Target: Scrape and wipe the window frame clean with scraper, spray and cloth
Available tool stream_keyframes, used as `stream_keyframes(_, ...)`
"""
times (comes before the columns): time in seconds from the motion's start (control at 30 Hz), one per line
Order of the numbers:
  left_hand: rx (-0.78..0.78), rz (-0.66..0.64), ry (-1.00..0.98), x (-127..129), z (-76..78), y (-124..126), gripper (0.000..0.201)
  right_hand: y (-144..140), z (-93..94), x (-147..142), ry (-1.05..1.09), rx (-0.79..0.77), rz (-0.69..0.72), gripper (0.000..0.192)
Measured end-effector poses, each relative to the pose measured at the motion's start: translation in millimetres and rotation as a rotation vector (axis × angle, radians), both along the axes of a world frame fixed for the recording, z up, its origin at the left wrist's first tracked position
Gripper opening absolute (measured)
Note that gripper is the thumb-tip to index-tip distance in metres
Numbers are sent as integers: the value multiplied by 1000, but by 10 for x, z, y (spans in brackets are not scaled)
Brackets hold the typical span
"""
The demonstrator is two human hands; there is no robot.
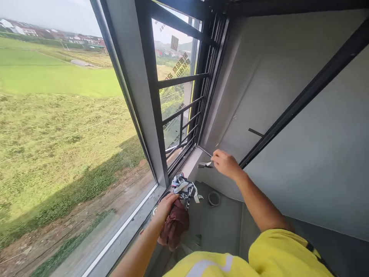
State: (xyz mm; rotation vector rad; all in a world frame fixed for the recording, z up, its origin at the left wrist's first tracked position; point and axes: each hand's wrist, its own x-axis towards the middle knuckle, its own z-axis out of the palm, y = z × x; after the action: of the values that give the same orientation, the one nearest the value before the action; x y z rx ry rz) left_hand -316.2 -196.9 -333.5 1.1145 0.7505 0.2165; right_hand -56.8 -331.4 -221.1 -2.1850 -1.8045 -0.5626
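My right hand [225,163] is closed in a pinch on a small flat-bladed scraper [204,165], held over the corner where the sill meets the side wall. Its flat grey end points left. Lower down, my left hand [167,204] rests at the window sill [191,163], its fingers closed on a maroon cloth [175,221] that hangs off the sill's edge. A crumpled bunch of peeled film strips [184,186], white, black and blue, sits right at the left fingertips. Whether those fingers also grip the strips, I cannot tell.
A dark window frame [157,115] with black bars [184,79] stands on the left, open fields beyond. A round can [155,211] is partly hidden behind my left wrist. On the grey floor lies a roll of tape [214,198]. A dark diagonal bar [300,102] crosses the right wall.
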Motion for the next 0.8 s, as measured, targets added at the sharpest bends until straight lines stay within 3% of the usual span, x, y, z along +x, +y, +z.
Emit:
stream_keyframes(0.1,-50,-72,-49,177,122,-122,29,-57,-325,-519,70,-107,224,19)
stream_keyframes(0.17,-69,-136,-110,264,177,-201,35,-26,-537,-748,198,-83,285,21)
stream_keyframes(0.27,-65,-222,-165,324,224,-285,44,-29,-762,-948,466,50,198,45)
stream_keyframes(0.33,-71,-272,-167,325,235,-313,45,-81,-818,-1020,668,129,157,58)
stream_keyframes(0.47,-135,-297,-181,276,238,-302,37,-252,-745,-989,1102,112,296,53)
stream_keyframes(0.53,-157,-282,-171,238,252,-275,32,-341,-690,-852,1195,104,338,45)
stream_keyframes(0.6,-155,-259,-155,198,286,-248,28,-410,-691,-656,1179,246,253,44)
stream_keyframes(0.7,-188,-202,-209,143,380,-218,24,-428,-882,-411,1172,458,68,66)
stream_keyframes(0.73,-212,-178,-240,129,420,-209,25,-404,-997,-387,1214,425,58,71)
stream_keyframes(0.8,-267,-131,-294,108,507,-185,27,-315,-1276,-453,1299,211,101,72)
